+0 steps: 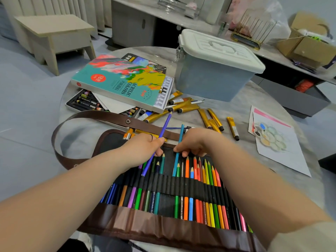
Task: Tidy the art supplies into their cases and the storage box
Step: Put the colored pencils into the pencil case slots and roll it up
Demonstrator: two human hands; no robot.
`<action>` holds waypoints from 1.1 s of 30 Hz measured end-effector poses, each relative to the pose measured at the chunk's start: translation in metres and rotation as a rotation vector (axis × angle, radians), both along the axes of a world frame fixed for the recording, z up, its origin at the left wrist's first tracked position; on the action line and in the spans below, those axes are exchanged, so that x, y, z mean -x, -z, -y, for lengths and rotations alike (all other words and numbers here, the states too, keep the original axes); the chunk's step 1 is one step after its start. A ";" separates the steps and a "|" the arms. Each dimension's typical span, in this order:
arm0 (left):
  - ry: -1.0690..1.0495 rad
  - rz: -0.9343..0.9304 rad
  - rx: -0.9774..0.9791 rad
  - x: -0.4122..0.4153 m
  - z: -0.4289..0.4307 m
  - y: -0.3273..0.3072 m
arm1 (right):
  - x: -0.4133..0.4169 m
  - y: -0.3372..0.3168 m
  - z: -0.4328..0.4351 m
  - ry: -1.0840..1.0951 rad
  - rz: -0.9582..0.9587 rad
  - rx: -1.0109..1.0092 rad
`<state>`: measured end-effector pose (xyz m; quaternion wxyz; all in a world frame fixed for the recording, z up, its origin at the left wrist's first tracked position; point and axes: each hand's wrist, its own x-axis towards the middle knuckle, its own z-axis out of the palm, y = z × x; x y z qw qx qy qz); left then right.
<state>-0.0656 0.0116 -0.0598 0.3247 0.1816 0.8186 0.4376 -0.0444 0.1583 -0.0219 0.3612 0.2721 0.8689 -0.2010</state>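
Your right hand (194,140) pinches the blue pencil (181,135) at frame centre, its long axis running straight down to the loops of the roll case (145,224) just below it. Your left hand (143,146) grips the slanted purple pencil (166,124).

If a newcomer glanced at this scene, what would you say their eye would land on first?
Probably the open pencil roll in the foreground, full of bright pencils, with the left hand gripping a purple pencil and the right hand pinching a blue pencil above it. Behind, a teal acrylic paint box lies left, a lidded storage box right.
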 end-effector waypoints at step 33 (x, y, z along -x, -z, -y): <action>0.101 -0.081 0.052 -0.004 0.003 -0.002 | 0.000 0.016 0.013 -0.015 -0.136 -0.154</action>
